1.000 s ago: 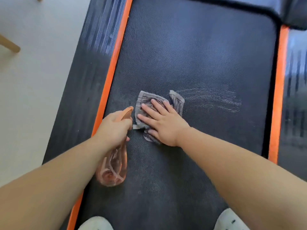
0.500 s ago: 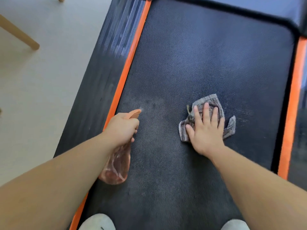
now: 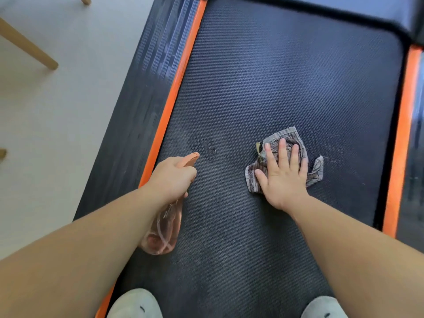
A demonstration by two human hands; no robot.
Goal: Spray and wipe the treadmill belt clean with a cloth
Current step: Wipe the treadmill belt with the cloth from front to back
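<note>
The black textured treadmill belt (image 3: 286, 76) fills the middle of the view. My left hand (image 3: 171, 176) grips a clear pink spray bottle (image 3: 164, 230) by its orange head, with the nozzle pointing forward over the belt's left part. A small wet patch (image 3: 206, 149) with droplets lies just ahead of the nozzle. My right hand (image 3: 283, 177) lies flat with spread fingers on a crumpled grey striped cloth (image 3: 315, 171), pressing it onto the belt right of centre. Faint pale streaks (image 3: 337, 152) show on the belt to the right of the cloth.
Orange strips (image 3: 171, 97) edge the belt on both sides, with dark ribbed side rails (image 3: 146, 88) outside them. Pale floor (image 3: 57, 122) lies to the left, with wooden furniture legs (image 3: 29, 48) on it. Two feet in white socks (image 3: 135, 304) stand on the belt's near end.
My right hand slid the cloth from beside the bottle rightward across the belt, then held there. A wet patch has appeared ahead of the nozzle. My left hand has kept its hold on the bottle.
</note>
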